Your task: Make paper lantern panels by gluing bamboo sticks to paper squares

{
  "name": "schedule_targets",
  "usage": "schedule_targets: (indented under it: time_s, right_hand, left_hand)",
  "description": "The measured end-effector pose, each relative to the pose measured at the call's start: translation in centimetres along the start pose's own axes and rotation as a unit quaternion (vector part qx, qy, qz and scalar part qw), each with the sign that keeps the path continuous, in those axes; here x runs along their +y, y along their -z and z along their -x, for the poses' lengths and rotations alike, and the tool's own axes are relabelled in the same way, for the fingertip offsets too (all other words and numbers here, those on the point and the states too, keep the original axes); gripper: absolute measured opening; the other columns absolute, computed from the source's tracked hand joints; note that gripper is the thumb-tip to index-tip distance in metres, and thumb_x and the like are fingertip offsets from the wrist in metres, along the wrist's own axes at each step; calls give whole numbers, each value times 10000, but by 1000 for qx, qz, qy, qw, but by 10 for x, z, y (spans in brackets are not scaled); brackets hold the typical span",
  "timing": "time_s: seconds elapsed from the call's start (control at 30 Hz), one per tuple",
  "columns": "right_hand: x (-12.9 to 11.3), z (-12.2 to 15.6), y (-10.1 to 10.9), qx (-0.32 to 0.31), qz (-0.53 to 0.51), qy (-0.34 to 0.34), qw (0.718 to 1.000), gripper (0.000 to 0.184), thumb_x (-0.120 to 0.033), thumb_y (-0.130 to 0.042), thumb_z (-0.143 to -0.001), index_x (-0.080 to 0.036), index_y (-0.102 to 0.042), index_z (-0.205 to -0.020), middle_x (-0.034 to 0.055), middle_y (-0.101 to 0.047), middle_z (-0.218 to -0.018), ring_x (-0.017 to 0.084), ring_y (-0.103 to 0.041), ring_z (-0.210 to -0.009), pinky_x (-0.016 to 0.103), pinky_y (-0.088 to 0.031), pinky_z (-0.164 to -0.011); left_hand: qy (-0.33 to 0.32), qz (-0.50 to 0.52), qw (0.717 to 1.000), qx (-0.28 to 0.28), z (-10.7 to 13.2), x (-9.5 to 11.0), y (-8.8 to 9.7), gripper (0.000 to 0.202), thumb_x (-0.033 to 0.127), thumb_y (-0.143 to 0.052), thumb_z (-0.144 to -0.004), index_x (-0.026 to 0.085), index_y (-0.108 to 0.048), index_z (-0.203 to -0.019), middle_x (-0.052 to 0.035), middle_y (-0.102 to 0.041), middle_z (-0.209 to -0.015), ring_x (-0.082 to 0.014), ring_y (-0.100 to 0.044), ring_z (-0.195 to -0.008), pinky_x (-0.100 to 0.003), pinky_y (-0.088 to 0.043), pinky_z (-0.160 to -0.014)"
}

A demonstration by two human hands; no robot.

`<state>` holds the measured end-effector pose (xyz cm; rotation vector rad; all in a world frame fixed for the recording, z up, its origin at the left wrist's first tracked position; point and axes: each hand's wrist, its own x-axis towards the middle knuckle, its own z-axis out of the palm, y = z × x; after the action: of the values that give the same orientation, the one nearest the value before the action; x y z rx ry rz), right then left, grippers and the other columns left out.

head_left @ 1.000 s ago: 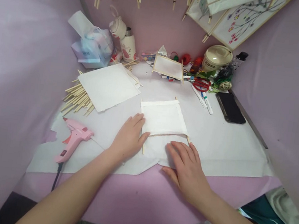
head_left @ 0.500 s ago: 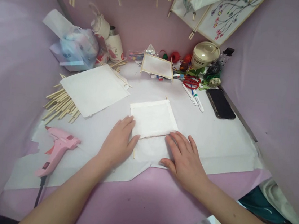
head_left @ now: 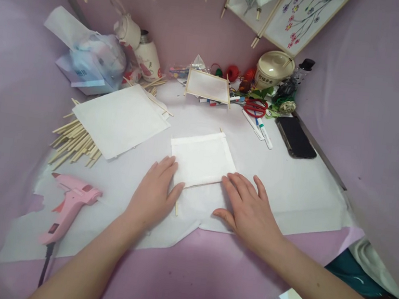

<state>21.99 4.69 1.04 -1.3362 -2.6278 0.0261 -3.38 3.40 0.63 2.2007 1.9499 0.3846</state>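
Note:
A small white paper panel [head_left: 203, 159] with folded edges lies flat on the white table cover, a thin wooden stick end poking out at its top right and another at its lower left. My left hand [head_left: 156, 188] rests at the panel's left edge, fingers stretched and thumb at the lower left corner. At the lower right corner, the fingertips of my right hand [head_left: 245, 206] touch the panel, with the thumb spread apart. Neither hand grips anything. To the left lies a pink hot glue gun [head_left: 72, 204] on its side, its cord running toward the front.
A white paper sheet [head_left: 121, 120] partly covers a pile of wooden sticks [head_left: 77, 141] at left. Behind stand a paper-covered frame [head_left: 209, 86], red scissors [head_left: 255, 108], markers [head_left: 265, 133], a phone [head_left: 296, 137], a lidded bowl [head_left: 274, 71] and a bottle [head_left: 148, 58]. Painted paper lanterns [head_left: 303, 16] hang above.
The view has shifted slightly. Both hands stay at the panel's edges in nearly the same pose, and nothing has been picked up or let go.

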Motion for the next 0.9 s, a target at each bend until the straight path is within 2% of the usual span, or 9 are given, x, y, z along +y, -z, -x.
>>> schedule_targets:
  time_s: [0.43,0.67,0.83,0.9]
  right_hand:
    - [5,-4,-10,-1,-5,-11,1000,701,-634,-417,-921,-122,-463,-1397,163,-545,-1386,294,-438,-1320,550,-156,-1165]
    - [13,-6,-11,1,-38,-10,999,601,-579,-483,-922,-187,-479,-1377,139,-563,-1346,291,-469,-1292,576,-199,-1158]
    - [17,-5,-7,39,-61,5,997,566,-514,-471,-951,-181,-435,-1407,141,-548,-1372,280,-480,-1290,589,-180,-1168]
    - [16,-2,-4,65,-59,15,996,562,-481,-457,-966,-155,-407,-1422,155,-530,-1398,279,-469,-1305,585,-173,-1172]
  left_hand:
    - [-2,0,1000,7,0,-2,-1,461,320,-359,-982,105,-478,-1372,-146,-413,-1531,-273,-336,-1444,-520,-272,-1194]
    - [-3,3,1000,11,0,0,-2,455,273,-350,-976,94,-482,-1374,-161,-418,-1525,-278,-342,-1440,-533,-271,-1191]
    - [0,14,1000,2,-1,-1,0,473,230,-309,-984,100,-418,-1426,-169,-394,-1539,-279,-332,-1445,-558,-257,-1186]
    - [1,22,999,26,1,0,3,497,226,-327,-984,111,-352,-1467,-184,-343,-1563,-293,-298,-1459,-572,-266,-1177]
